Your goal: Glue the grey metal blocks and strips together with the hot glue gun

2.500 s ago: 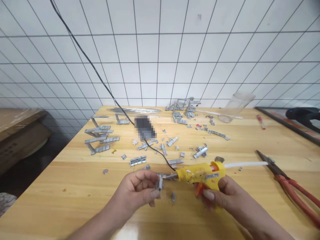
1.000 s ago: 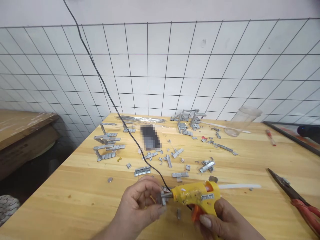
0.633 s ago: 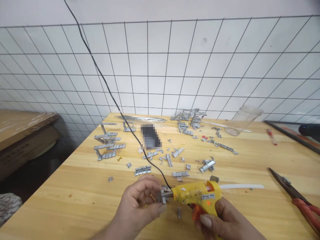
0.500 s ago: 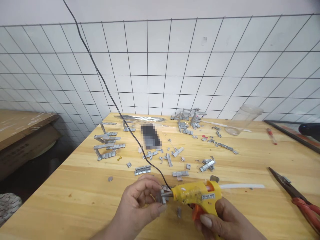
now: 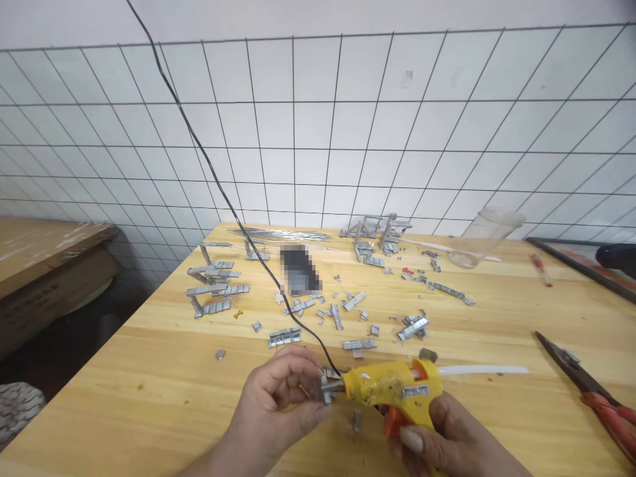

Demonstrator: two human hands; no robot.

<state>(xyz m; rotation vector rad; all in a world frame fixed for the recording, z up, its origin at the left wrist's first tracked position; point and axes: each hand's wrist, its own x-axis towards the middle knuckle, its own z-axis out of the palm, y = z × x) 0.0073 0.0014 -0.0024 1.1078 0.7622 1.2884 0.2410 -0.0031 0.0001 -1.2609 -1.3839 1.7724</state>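
Observation:
My right hand point(image 5: 437, 440) is wrapped round the handle of a yellow hot glue gun point(image 5: 382, 383) with an orange trigger. A white glue stick point(image 5: 484, 370) juts from its back end. The metal nozzle points left and meets a small silvery metal piece point(image 5: 326, 391), pinched between the thumb and fingers of my left hand point(image 5: 283, 397). My fingers partly hide that piece. Just under the nozzle, another little silvery piece point(image 5: 357, 421) lies on the wooden table point(image 5: 163, 397).
Silvery strips point(image 5: 360, 344) and assembled bracket-like pieces point(image 5: 211, 308) are scattered across the table. Red-handled scissors point(image 5: 581, 391) lie at right, a clear jar point(image 5: 484, 238) farther back. A black cord point(image 5: 213, 172) crosses the view. A pixelated dark object point(image 5: 301, 270) lies mid-table.
Both hands keep nearly the same pose, with the nozzle still at the small metal piece. The whole view has shifted very slightly.

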